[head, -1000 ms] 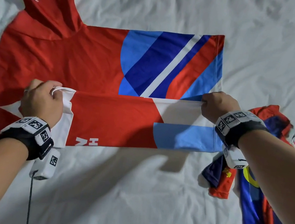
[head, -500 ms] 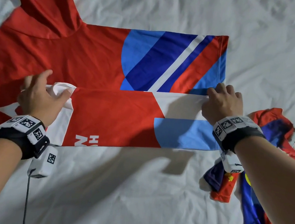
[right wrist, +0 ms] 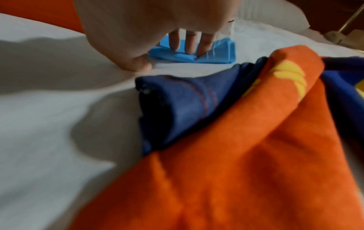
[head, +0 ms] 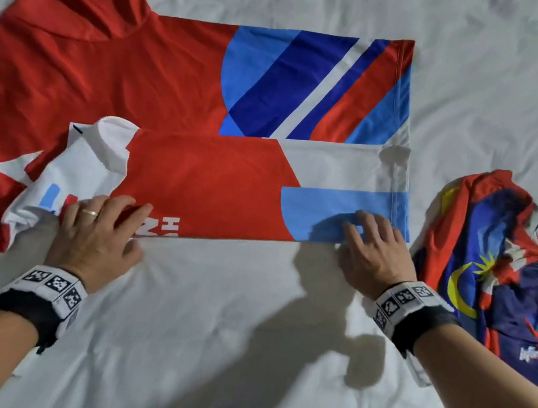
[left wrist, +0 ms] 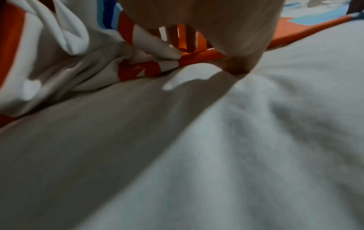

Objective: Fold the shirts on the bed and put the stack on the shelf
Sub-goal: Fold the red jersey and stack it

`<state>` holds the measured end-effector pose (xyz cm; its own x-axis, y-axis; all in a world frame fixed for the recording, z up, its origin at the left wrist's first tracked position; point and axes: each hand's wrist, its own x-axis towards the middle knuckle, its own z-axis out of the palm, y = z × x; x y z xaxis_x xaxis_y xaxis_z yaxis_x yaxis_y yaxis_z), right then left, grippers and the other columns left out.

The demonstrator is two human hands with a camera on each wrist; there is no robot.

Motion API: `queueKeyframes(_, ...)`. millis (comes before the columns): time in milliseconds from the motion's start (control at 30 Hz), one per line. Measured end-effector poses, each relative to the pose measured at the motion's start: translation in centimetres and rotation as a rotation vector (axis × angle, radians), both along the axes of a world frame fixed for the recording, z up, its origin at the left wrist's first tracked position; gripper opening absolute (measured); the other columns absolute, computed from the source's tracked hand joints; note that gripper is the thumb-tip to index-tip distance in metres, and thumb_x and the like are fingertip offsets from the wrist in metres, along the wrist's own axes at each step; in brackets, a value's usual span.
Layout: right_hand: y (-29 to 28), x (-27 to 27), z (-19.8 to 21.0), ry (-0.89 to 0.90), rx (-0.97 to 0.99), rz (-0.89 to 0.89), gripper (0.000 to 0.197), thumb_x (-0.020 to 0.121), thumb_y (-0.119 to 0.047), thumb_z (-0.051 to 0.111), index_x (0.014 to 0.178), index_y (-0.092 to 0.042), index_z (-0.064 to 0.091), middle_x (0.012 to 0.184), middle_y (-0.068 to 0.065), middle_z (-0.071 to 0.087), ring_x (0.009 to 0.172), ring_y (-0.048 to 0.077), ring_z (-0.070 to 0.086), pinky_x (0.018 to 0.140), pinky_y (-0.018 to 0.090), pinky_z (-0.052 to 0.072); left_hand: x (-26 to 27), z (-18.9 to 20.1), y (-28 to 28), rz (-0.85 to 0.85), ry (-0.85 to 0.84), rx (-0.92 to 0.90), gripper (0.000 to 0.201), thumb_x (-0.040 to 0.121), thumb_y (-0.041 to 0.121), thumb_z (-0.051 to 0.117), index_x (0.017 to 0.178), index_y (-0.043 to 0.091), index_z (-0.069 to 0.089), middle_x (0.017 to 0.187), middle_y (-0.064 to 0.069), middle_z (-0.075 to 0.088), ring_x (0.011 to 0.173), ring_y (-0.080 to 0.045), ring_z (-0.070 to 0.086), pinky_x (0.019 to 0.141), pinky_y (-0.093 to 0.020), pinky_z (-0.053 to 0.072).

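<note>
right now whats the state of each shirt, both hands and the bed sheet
red shirt: spread flat on the sheet, near side folded over onto the body, far sleeve still out
second shirt: unfolded, crumpled in a heap to the right
left hand: open, fingers flat on the folded edge by the lettering
right hand: open, fingers pressing the light blue hem corner
sheet: white, wrinkled

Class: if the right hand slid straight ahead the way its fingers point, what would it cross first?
The right hand would first cross the red shirt's folded-over flap, light blue band then white.
</note>
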<state>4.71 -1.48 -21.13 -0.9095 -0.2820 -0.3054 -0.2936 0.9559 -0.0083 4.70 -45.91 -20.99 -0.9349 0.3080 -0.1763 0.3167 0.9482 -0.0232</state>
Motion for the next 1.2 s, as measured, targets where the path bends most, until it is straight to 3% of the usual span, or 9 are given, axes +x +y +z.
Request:
queueKeyframes(133, 0.6, -0.3, -0.1, 0.077, 0.015, -0.036, 0.029, 0.083, -0.014, 0.050, 0.105, 0.000, 0.062, 0.117, 0.027, 0.056, 0.096, 0.044, 0.057, 0.063, 0.048, 0.049, 0.0, -0.3, -1.7, -0.002, 0.049, -0.060, 0.056, 0.085, 0.016, 0.044, 0.140, 0.016, 0.055, 0.138, -0.016, 0.052, 0.116, -0.043, 0.049, 0.097, -0.058, 0.033)
queueKeyframes(267, 0.7, -0.6, -0.2, 0.112, 0.041, -0.026, 0.026, 0.081, -0.003, 0.043, 0.091, 0.004, 0.066, 0.104, 0.024, 0.061, 0.085, 0.040, 0.062, 0.047, 0.040, 0.049, 0.2, -0.8, -3.4, 0.094, -0.021, -0.055, 0.061, 0.085, 0.011, 0.034, 0.144, 0.014, 0.051, 0.147, -0.016, 0.048, 0.126, -0.048, 0.043, 0.103, -0.066, 0.033)
queueKeyframes(433, 0.5, 0.9, -0.1, 0.027, 0.006, -0.080, 0.048, 0.087, -0.008, 0.021, 0.100, 0.001, 0.066, 0.095, 0.013, 0.061, 0.090, 0.034, 0.063, 0.054, 0.045, 0.055, 2.0, 0.3, -5.2, 0.055, -0.111, -0.019, 0.060, 0.083, 0.012, 0.032, 0.137, 0.011, 0.057, 0.142, -0.015, 0.056, 0.128, -0.049, 0.046, 0.090, -0.070, 0.046)
queueKeyframes(600, -0.6, 7.7, 0.9, 0.015, 0.044, -0.097, 0.038, 0.083, -0.003, 0.032, 0.097, -0.009, 0.067, 0.092, 0.003, 0.062, 0.091, 0.028, 0.063, 0.051, 0.039, 0.054, 7.2, 2.9, -7.2, -0.066, -0.076, -0.053, 0.061, 0.074, -0.016, 0.061, 0.130, 0.008, 0.065, 0.133, -0.015, 0.063, 0.116, -0.051, 0.058, 0.078, -0.068, 0.053)
queueKeyframes(667, -1.0, 10.7, 1.3, 0.009, 0.014, -0.087, 0.040, 0.082, -0.006, 0.029, 0.095, -0.010, 0.067, 0.090, 0.002, 0.061, 0.088, 0.027, 0.063, 0.051, 0.040, 0.054, 10.3, 3.7, -7.8, -0.128, -0.082, -0.087, 0.060, 0.075, -0.020, 0.054, 0.126, 0.007, 0.067, 0.128, -0.015, 0.066, 0.110, -0.050, 0.062, 0.070, -0.065, 0.056)
queueKeyframes(800, -1.1, 15.7, 2.3, 0.002, -0.036, -0.087, 0.036, 0.079, -0.010, 0.036, 0.092, -0.012, 0.069, 0.092, 0.001, 0.063, 0.088, 0.027, 0.063, 0.048, 0.038, 0.052, 17.5, 4.4, -7.9, -0.159, -0.161, -0.084, 0.052, 0.083, -0.009, 0.036, 0.126, 0.002, 0.062, 0.125, -0.023, 0.064, 0.104, -0.054, 0.062, 0.060, -0.065, 0.055)
queueKeyframes(1000, 1.0, 20.4, 3.4, 0.028, -0.076, 0.051, 0.040, 0.082, -0.007, 0.036, 0.108, -0.005, 0.068, 0.106, 0.006, 0.066, 0.097, 0.030, 0.065, 0.060, 0.039, 0.059, 26.6, 4.4, -5.9, -0.052, -0.287, -0.055, 0.057, 0.081, -0.001, 0.026, 0.134, 0.010, 0.046, 0.128, -0.022, 0.063, 0.108, -0.053, 0.061, 0.061, -0.066, 0.054)
queueKeyframes(1133, 2.7, 21.2, 3.2, 0.067, 0.014, 0.072, 0.032, 0.076, -0.007, 0.057, 0.106, -0.006, 0.068, 0.113, 0.011, 0.063, 0.091, 0.035, 0.061, 0.064, 0.041, 0.050, 27.4, 4.1, -3.6, -0.015, -0.179, -0.088, 0.056, 0.083, 0.007, 0.033, 0.133, 0.003, 0.056, 0.132, -0.028, 0.057, 0.115, -0.051, 0.055, 0.088, -0.065, 0.044)
queueKeyframes(1200, 3.3, 21.1, 3.3, 0.043, 0.052, 0.022, 0.024, 0.070, -0.004, 0.073, 0.092, -0.007, 0.067, 0.098, 0.013, 0.061, 0.079, 0.036, 0.057, 0.061, 0.041, 0.046, 27.0, 4.0, -2.4, -0.035, -0.147, -0.094, 0.057, 0.082, 0.014, 0.036, 0.132, 0.003, 0.061, 0.130, -0.027, 0.059, 0.112, -0.047, 0.055, 0.091, -0.061, 0.040)
